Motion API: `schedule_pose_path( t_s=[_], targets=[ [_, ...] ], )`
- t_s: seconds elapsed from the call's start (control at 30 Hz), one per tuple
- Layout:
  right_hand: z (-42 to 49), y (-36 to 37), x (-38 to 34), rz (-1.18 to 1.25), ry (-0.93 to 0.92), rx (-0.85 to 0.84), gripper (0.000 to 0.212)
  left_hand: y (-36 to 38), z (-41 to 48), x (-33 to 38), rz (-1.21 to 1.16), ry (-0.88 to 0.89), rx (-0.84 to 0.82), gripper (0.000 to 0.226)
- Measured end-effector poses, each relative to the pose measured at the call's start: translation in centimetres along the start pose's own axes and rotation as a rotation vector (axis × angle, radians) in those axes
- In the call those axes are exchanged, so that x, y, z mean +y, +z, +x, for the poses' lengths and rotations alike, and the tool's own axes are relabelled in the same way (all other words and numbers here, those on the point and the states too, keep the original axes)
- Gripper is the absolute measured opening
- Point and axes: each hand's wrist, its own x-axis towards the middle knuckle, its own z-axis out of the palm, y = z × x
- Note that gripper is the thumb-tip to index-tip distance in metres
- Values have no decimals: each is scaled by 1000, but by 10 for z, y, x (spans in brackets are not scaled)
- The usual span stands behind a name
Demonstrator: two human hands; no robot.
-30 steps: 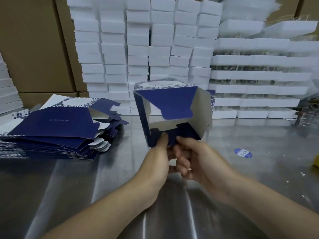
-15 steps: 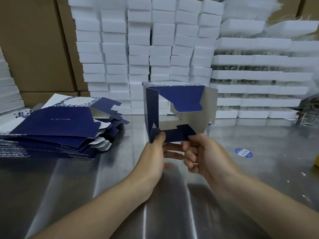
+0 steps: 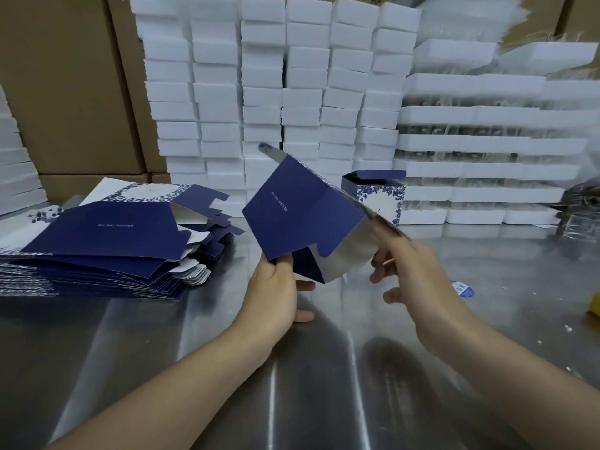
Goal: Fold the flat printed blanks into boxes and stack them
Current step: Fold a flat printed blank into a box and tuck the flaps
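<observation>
Left hand (image 3: 276,297): nearest the camera, right of the pile of flat blanks (image 3: 107,245). The thumb on top and the fingers beneath pinch the lower corner of the half-formed box (image 3: 302,219).
Right hand (image 3: 418,280): farther right of the pile. Its fingers are spread wide and hold nothing. The forefinger lies along the box's silver edge, but motion blur hides whether it presses.
Risk, slip: a single corner pinch carries the whole box. A push from the right hand would probably pivot it or pull it free.
Risk, crease: pressure away from the score lines is likely to kink the thin card.
Risk, base: the bottom tabs look unlocked, so the base may spring open once released.
Box position: held tilted in the air above the steel table (image 3: 324,384), just right of the pile and touching neither.
Box appearance: dark blue outer panel with small pale lettering and silver inner faces. A rounded tab shows at the lower edge, and a flap stands up at the far top corner.
Finished box (image 3: 378,196): beyond the pile and well to its right, upright on the table. It has a blue lid and a blue floral print on a white side.
White stacks (image 3: 292,76): behind the pile, in tall rows.
</observation>
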Motion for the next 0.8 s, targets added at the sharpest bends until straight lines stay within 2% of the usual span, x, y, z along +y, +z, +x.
schedule_pose_path(
  t_s=[0.17,0.33,0.43,0.57,0.7,0.73,0.8],
  targets=[
    [-3,0,-1,68,-84,-66,36,-1,0,-3,98,37,-41,29],
    [-4,-1,6,110,-79,-11,14,1,-7,0,107,96,-80,28],
    [-2,-1,12,103,51,14,19,3,-11,0,128,179,-125,36],
    [0,-1,14,125,209,40,12,1,-14,4,108,257,-115,37],
    [-1,1,18,80,214,22,36,0,-17,6,86,320,-95,39],
    [-3,2,16,109,195,16,37,0,-18,8,83,328,-103,38],
    [-8,1,13,233,150,-19,21,2,-19,8,95,306,-153,36]
  ],
)
